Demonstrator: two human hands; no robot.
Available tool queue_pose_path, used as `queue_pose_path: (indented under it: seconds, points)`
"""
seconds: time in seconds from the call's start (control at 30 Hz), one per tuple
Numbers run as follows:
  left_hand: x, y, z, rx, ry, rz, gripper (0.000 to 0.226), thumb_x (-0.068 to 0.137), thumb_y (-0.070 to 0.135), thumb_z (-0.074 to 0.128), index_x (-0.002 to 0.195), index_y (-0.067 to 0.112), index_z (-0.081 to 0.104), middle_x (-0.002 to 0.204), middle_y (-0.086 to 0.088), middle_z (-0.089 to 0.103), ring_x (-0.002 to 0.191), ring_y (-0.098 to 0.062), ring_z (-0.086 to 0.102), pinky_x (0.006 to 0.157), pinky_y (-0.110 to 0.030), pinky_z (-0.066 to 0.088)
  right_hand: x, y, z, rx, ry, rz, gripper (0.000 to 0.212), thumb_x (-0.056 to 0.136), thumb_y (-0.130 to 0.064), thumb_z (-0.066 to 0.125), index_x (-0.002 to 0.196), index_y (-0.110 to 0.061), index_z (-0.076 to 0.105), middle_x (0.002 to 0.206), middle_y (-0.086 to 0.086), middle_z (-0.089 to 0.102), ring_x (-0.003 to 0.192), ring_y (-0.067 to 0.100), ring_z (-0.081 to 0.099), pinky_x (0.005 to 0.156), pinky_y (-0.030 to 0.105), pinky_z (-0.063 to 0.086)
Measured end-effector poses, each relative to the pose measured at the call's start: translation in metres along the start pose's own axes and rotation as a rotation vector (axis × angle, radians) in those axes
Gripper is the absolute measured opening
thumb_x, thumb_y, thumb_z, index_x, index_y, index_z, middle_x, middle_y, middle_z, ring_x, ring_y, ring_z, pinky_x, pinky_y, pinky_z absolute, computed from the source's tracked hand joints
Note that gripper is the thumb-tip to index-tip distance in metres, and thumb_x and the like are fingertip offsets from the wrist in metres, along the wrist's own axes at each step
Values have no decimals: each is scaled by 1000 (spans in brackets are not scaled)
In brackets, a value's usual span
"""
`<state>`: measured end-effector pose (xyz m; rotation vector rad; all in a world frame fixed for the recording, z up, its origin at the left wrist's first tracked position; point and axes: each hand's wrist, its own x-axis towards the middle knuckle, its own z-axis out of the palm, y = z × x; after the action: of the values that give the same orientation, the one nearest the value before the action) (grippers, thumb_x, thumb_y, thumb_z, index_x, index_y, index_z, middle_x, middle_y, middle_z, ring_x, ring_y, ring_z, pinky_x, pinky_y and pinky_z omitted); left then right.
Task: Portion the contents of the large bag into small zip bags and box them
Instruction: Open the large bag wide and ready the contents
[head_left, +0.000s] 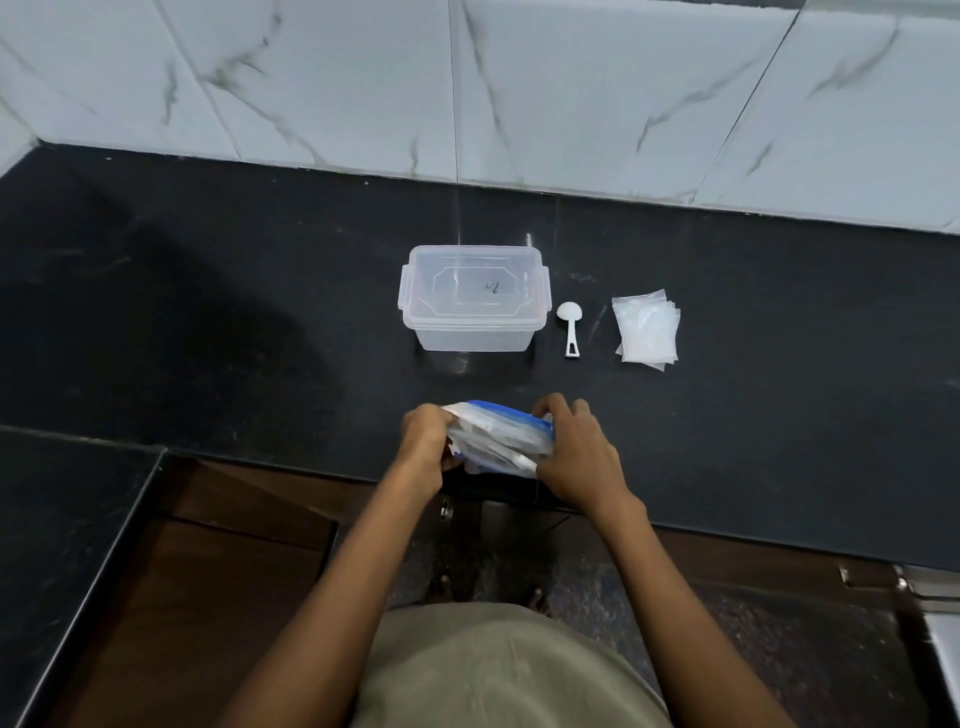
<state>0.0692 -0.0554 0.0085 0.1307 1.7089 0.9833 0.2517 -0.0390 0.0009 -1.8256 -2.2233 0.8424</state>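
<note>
A large clear bag (498, 439) with a blue zip strip and white contents lies at the near edge of the black counter. My left hand (427, 441) grips its left end and my right hand (574, 449) grips its right end. Behind it stands a clear plastic box (474, 299) with its lid on. To the right of the box lies a white scoop (569, 327), and further right a stack of small clear zip bags (647, 330).
The black counter (260, 312) runs to a white marble-tiled wall (467, 93) at the back. A lower black ledge (62, 519) sits at the left. Below the counter's front edge are brown cabinet doors (218, 571).
</note>
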Motion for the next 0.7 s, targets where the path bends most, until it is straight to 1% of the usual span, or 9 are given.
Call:
queue_pose_path:
  seconds: [0.13,0.2,0.27,0.33,0.4,0.47,0.5,0.6,0.7]
  points:
    - [0,-2,0,98,-54,105,14,85,0,52,90,7,63,79,-11,64,71,-25,62,63,-34,53,-1,-1,4,-66,117,-104,50,73,-33,77,113,-24,48,109,-2,40,96,17,41,64,32,40]
    - [0,-6,4,150,-80,188,17,82,-3,57,94,6,66,86,-13,70,82,-30,70,73,-40,59,1,-5,10,-8,181,-152,40,74,-29,74,108,-23,53,104,-4,44,93,15,43,63,30,38]
    - [1,-12,9,245,-62,272,23,85,-3,56,100,11,66,96,-12,72,92,-29,71,84,-44,60,3,-7,13,156,215,-127,25,76,-19,71,100,-22,63,96,-7,56,87,14,52,66,29,40]
    - [3,-16,8,362,-13,372,25,86,-1,57,103,15,65,100,-7,71,93,-22,69,86,-40,60,7,-2,11,368,245,21,21,77,-9,70,94,-20,73,85,-9,68,80,11,63,71,26,47]
    - [4,-15,3,466,24,428,29,81,-3,59,97,18,69,97,-2,71,89,-16,66,81,-34,58,13,5,4,707,200,321,23,80,0,69,99,-11,77,83,-1,73,79,14,68,69,26,54]
    - [3,-16,-2,603,70,448,28,77,0,58,85,23,72,88,5,70,83,-14,65,75,-32,55,15,8,-2,1211,-7,646,21,88,11,59,102,1,71,85,12,71,76,21,67,58,29,60]
    - [0,-15,-3,695,111,471,26,77,3,58,81,24,72,85,9,66,81,-14,62,71,-32,52,14,7,-3,1400,-100,759,20,92,13,52,101,5,67,87,17,69,77,24,66,58,32,61]
    - [-4,-16,-1,860,220,553,22,80,7,57,80,21,74,86,8,61,79,-17,57,69,-30,45,9,4,-4,1600,-250,904,19,98,10,42,103,13,60,92,22,66,83,30,64,60,37,61]
    - [4,-13,3,811,229,418,24,85,11,54,81,14,77,83,-4,68,76,-28,61,66,-33,46,4,0,-2,1683,-259,925,25,93,9,44,111,13,61,84,18,66,73,24,66,70,34,62]
